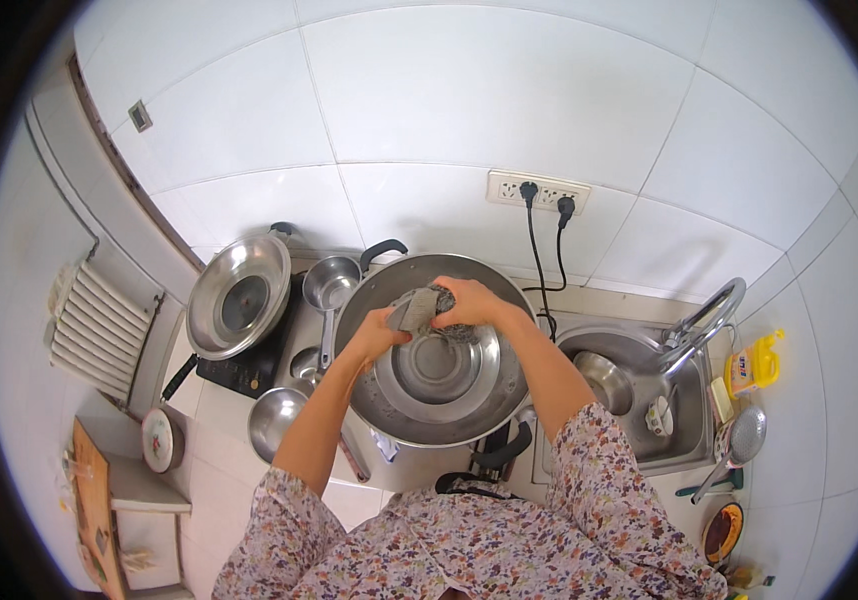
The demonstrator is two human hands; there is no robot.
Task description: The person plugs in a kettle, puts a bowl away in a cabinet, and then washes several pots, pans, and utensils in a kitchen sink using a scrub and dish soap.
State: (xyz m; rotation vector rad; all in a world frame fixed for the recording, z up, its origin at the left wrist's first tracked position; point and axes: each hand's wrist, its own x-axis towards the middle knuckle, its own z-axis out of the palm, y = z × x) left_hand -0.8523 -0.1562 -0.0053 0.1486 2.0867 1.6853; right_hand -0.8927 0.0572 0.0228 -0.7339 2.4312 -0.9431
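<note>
Both of my hands grip a grey knit cloth point(421, 309) above a large two-handled wok point(369, 409). My left hand point(382, 336) pinches its left side, with the fingers partly hidden by the cloth. On the other side, my right hand point(468, 301) has the cloth bunched between thumb and fingers. Below them, a round stainless steel dish point(436, 401) with a stepped, ringed middle lies inside the wok. Its far edge is covered by the cloth and my hands. Droplets speckle the wok's inner wall.
Left of the wok are a steel saucepan point(331, 281), a steel bowl point(275, 420) and a wide steel pan point(238, 300) on a black cooktop point(249, 371). Rightward, a sink point(643, 446) with a curved faucet point(706, 322) holds bowls. Two plugged cords point(538, 247) hang behind.
</note>
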